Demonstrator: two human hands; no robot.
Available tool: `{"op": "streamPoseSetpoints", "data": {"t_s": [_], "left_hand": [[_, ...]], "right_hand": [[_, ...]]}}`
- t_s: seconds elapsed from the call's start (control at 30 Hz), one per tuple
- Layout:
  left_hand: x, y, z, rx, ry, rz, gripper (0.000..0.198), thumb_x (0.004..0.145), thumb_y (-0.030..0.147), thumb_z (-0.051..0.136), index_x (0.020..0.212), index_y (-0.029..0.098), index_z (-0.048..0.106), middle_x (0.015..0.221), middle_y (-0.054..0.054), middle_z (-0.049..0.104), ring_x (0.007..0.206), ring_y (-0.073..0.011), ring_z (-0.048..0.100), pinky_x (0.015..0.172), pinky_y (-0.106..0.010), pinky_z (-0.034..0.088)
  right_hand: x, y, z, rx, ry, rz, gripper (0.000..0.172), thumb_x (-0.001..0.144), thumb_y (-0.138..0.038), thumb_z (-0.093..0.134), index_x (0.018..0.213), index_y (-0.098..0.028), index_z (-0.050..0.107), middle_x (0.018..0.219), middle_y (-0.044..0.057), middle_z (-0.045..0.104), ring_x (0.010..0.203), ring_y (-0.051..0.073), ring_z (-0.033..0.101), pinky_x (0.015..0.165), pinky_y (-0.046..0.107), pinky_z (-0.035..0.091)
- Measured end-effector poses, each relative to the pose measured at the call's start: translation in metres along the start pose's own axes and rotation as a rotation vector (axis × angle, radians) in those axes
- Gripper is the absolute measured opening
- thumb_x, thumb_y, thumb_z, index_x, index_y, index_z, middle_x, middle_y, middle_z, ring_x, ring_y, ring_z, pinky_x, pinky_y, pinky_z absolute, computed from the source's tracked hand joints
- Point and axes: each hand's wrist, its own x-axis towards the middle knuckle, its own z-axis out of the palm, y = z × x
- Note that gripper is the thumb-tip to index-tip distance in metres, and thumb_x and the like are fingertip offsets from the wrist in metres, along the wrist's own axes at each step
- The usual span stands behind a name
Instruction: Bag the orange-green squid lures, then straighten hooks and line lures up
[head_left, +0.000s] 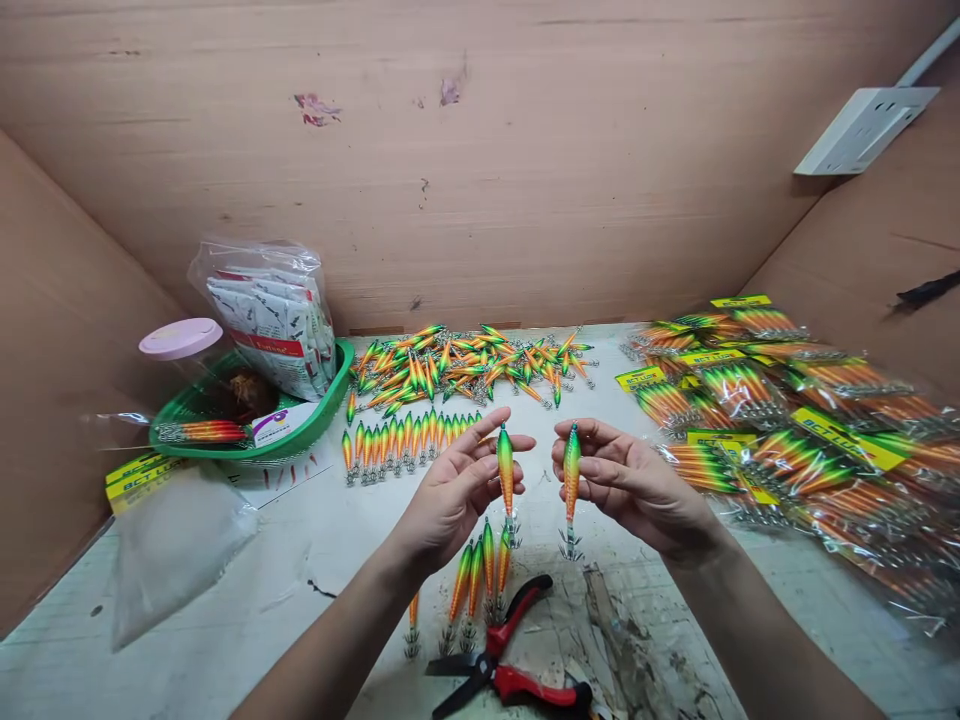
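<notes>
Green-and-orange, one lure [505,468] hangs upright in the left hand [459,482], a second lure [571,470] in the right hand [639,482], over the bench [210,655]. Thumb and fingers pinch each body, other fingers spread, likely to keep skin off the hooks [570,546] below. Toward the near edge I count five loose lures [475,578], one pair of pliers [486,667]; the far-edge heap [465,366] overlaps too much to count.
</notes>
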Motion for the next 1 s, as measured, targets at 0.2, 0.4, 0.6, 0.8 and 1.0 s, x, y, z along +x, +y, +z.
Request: {"op": "streamPoseSetpoints", "data": {"t_s": [0.2, 0.4, 0.6, 0.8, 1.0], "left_hand": [[-0.002, 0.000, 0.002, 0.015, 0.003, -0.023, 0.042, 0.077, 0.018, 0.070, 0.118, 0.022, 0.062, 0.101, -0.005, 0.069, 0.073, -0.0097, 0.063, 0.072, -0.022, 0.049], [-0.002, -0.003, 0.003, 0.012, -0.002, -0.055, 0.041, 0.077, 0.018, 0.071, 0.117, 0.024, 0.063, 0.101, -0.004, 0.068, 0.076, -0.0109, 0.065, 0.074, -0.022, 0.049], [-0.001, -0.006, 0.000, 0.080, 0.001, -0.086, 0.045, 0.077, 0.021, 0.070, 0.121, 0.025, 0.060, 0.105, -0.005, 0.066, 0.078, -0.0101, 0.063, 0.075, -0.022, 0.049], [0.040, -0.017, -0.018, 1.005, 0.163, -0.024, 0.046, 0.083, 0.021, 0.056, 0.129, 0.018, 0.051, 0.101, -0.007, 0.064, 0.078, -0.0139, 0.064, 0.073, -0.027, 0.052], [0.103, -0.039, -0.034, 1.480, 0.376, 0.025, 0.043, 0.077, 0.006, 0.055, 0.119, 0.014, 0.057, 0.105, -0.012, 0.063, 0.099, -0.0236, 0.062, 0.087, -0.033, 0.046]], "right_hand": [[0.004, 0.005, 0.000, 0.050, -0.019, 0.041, 0.031, 0.071, -0.018, 0.078, 0.100, -0.022, 0.071, 0.092, 0.003, 0.071, 0.081, 0.012, 0.067, 0.072, 0.021, 0.056], [0.005, 0.007, 0.000, 0.064, -0.013, 0.042, 0.031, 0.070, -0.017, 0.078, 0.099, -0.023, 0.072, 0.091, 0.002, 0.071, 0.081, 0.012, 0.068, 0.070, 0.020, 0.056], [0.001, 0.007, -0.002, 0.019, -0.019, 0.052, 0.030, 0.070, -0.023, 0.078, 0.099, -0.025, 0.071, 0.092, 0.003, 0.071, 0.090, 0.017, 0.068, 0.076, 0.026, 0.055], [0.042, 0.025, -0.030, -0.373, 0.240, 0.034, 0.039, 0.065, -0.033, 0.080, 0.099, -0.020, 0.065, 0.090, 0.003, 0.067, 0.082, 0.016, 0.066, 0.073, 0.031, 0.056], [0.119, 0.067, -0.052, -0.711, 0.401, 0.236, 0.027, 0.090, -0.030, 0.059, 0.113, -0.015, 0.058, 0.105, 0.006, 0.063, 0.085, 0.016, 0.063, 0.072, 0.034, 0.055]]}}
